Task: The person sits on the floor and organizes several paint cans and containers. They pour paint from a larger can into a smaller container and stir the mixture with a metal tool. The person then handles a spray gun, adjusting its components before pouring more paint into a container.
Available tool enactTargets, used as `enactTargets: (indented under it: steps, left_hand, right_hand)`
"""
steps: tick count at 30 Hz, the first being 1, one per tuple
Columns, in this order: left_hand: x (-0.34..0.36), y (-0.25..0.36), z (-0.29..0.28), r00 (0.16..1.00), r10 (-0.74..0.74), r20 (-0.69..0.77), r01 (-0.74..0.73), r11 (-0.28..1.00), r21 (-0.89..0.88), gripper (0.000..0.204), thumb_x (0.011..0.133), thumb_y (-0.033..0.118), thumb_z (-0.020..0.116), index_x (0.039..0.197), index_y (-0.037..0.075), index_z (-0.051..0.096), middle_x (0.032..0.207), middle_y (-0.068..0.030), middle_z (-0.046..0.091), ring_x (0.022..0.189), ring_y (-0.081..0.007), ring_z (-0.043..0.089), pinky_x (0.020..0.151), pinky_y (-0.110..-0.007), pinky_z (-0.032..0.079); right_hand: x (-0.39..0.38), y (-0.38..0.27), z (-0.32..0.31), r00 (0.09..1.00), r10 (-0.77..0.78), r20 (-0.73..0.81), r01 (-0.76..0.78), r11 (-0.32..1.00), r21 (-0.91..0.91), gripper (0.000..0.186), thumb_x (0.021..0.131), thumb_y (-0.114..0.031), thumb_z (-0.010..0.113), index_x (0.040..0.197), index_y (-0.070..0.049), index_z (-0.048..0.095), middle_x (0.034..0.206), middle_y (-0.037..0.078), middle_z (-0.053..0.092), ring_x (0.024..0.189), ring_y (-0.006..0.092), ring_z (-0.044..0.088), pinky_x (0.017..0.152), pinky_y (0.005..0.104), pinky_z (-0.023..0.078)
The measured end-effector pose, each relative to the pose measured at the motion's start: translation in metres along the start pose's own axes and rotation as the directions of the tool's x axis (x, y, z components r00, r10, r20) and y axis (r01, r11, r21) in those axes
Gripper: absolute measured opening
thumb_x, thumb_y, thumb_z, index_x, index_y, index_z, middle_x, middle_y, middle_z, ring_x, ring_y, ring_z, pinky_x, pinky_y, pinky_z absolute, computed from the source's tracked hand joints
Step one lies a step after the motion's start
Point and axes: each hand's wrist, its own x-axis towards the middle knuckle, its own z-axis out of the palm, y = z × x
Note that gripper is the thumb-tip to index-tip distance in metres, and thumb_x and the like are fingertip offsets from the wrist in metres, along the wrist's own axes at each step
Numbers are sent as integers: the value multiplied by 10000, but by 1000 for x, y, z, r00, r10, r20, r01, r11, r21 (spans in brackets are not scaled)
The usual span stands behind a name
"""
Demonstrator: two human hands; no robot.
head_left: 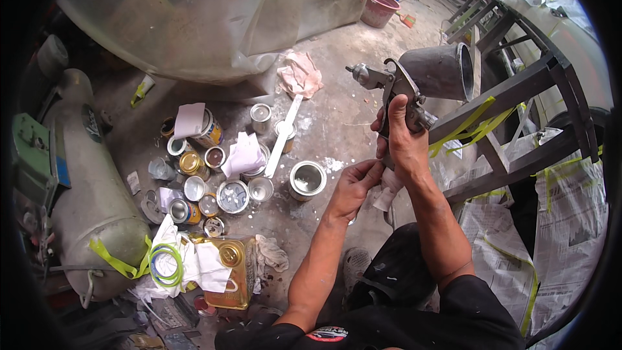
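Observation:
My right hand (408, 139) is wrapped round the handle of a metal paint spray gun (403, 84), its thumb lying up along the back. The gun is tilted, with its nozzle to the left and a grey cup (435, 72) on its far right side, the cup's round end facing right. Just below the handle, the fingers of my left hand (355, 185) are pinched together at its lower end; what they grip is hidden. A pale crumpled wrapping (389, 191) hangs below the handle, beside my left fingertips. An opened metal can (308, 180) stands on the floor left of my hands.
Several paint cans and cups (233, 196) crowd the floor at left, near a white stick (284, 136) and pink cloth (300, 74). A gold square tin (227, 285) and grey tank (97, 181) stand farther left. At right is a dark frame (518, 84) with yellow tape.

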Motion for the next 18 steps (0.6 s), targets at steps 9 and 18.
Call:
enactTargets:
  steps: [9, 18]
  left_hand:
    - [1, -5, -3, 1000, -11, -17, 11, 999, -30, 239, 997, 178, 657, 1145, -6, 697, 1006, -36, 723, 866, -83, 661, 747, -230, 535]
    - [1, -6, 0, 998, -24, -51, 21, 998, -64, 229, 988, 151, 666, 1145, -13, 697, 1003, -42, 725, 855, -89, 665, 742, -232, 543]
  right_hand:
    - [-3, -5, -2, 1000, 29, -3, -28, 998, 62, 737, 898, -785, 450, 805, -66, 582, 696, 33, 600, 467, 77, 512, 405, 257, 396]
    - [0, 2, -4, 1000, 16, 12, -16, 1000, 21, 813, 868, -827, 425, 922, -42, 628, 770, 48, 656, 466, 69, 503, 411, 250, 426]
